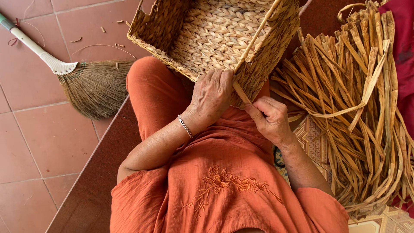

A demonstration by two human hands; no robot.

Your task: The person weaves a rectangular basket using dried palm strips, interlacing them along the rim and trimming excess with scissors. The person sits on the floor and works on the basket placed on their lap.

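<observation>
- A rectangular woven basket [215, 34] rests on the person's lap with its open side turned up toward the camera; its long axis runs slantwise from upper left to lower right, and its nearest corner points down at the person's chest.
- The left hand [212, 96] lies over the basket's near rim just left of that corner, fingers curled down over the weave, its grip closed on the rim.
- The right hand [271, 118] sits just right of the corner, thumb and fingers pinched shut on a flat straw strand [241, 92].
- The strand comes out of the basket's corner and slants down to the right into the pinch; a second pale strand [258, 26] runs up along the basket's right wall.
- A silver bracelet [185, 126] circles the left wrist, below the basket.
- To the right of the basket a loose bundle of dried straw [362, 112] lies fanned out, its stalks mostly running top to bottom.
- To the left of the basket a broom [92, 86] lies on the red tiled floor [39, 142], bristles pointing toward the basket, handle running off up left.
</observation>
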